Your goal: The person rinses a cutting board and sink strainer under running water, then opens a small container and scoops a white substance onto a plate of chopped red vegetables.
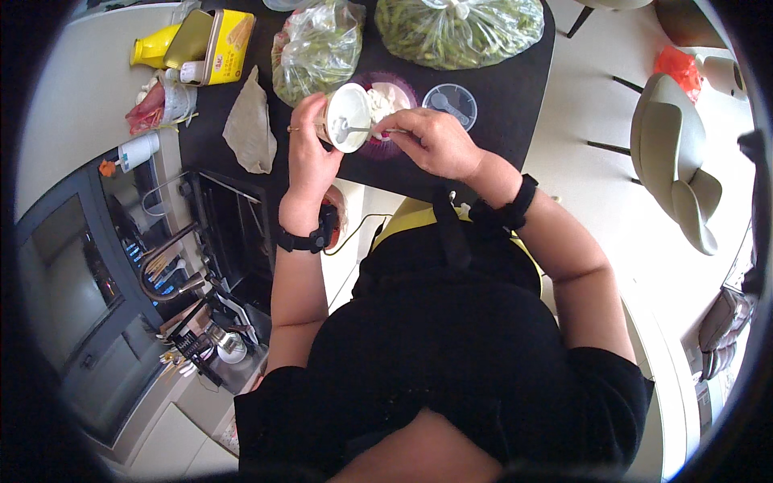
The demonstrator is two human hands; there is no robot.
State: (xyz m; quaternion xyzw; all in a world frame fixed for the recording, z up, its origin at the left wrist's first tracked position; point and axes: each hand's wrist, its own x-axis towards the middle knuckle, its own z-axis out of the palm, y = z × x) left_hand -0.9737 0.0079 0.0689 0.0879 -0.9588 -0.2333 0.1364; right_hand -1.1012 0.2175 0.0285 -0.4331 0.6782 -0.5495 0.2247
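A white tub (352, 102), tipped towards the right, is gripped in my left hand (311, 151). The fingers of my right hand (432, 139) pinch the handle of a metal spoon (357, 129), whose bowl is inside the tub. White residue coats the tub's inner wall. Just behind my right fingers, a creamy white food (381, 101) lies in a purple-rimmed bowl (406, 84). A clear round plastic lid (450, 102) rests on the dark table right of the bowl.
Two clear plastic bags of green vegetables (317, 51), (459, 36) stand at the back of the table. A beige cloth (250, 127) lies left. Beyond it are a yellow tin (229, 48) and a yellow bottle (154, 47). A sink faucet (145, 271) is at left, a chair (664, 139) at right.
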